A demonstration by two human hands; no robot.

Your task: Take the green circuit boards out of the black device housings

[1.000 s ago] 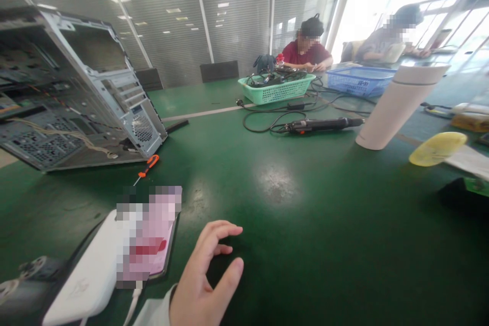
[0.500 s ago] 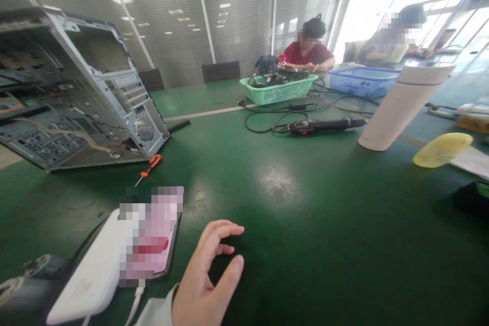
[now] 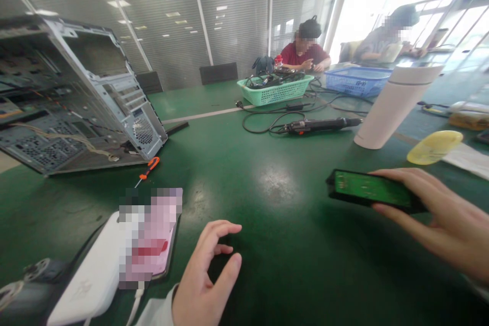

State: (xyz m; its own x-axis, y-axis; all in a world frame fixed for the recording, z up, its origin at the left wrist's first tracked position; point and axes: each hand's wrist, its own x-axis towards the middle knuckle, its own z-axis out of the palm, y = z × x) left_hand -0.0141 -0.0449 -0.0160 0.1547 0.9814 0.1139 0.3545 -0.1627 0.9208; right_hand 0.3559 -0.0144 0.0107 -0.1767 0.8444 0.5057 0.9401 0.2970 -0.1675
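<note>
Between the thumb and fingers of my right hand [image 3: 435, 209] is a black-framed green circuit board [image 3: 370, 189], held over the right side of the green table [image 3: 275, 244]. Its far end points left. My left hand [image 3: 210, 265] holds nothing; its fingers are curved and apart, close to the tabletop at the front. Just left of that hand lies a phone [image 3: 162, 234] with a pink screen, partly blurred out. A white power bank [image 3: 89, 270] overlaps the phone's left side, with a white cable running below.
An opened computer case [image 3: 103, 97] stands at left, an orange-handled screwdriver [image 3: 148, 168] beside it. Farther back are a corded electric screwdriver [image 3: 321, 125], a green basket [image 3: 277, 92] of cables and a blue basket [image 3: 355, 82]. A pale tumbler [image 3: 393, 107] and yellow object [image 3: 434, 147] stand right. Two people sit beyond.
My right hand has come into view from the right with the circuit board, of which only a dark edge showed before. My left hand has stayed in place. The view has shifted slightly.
</note>
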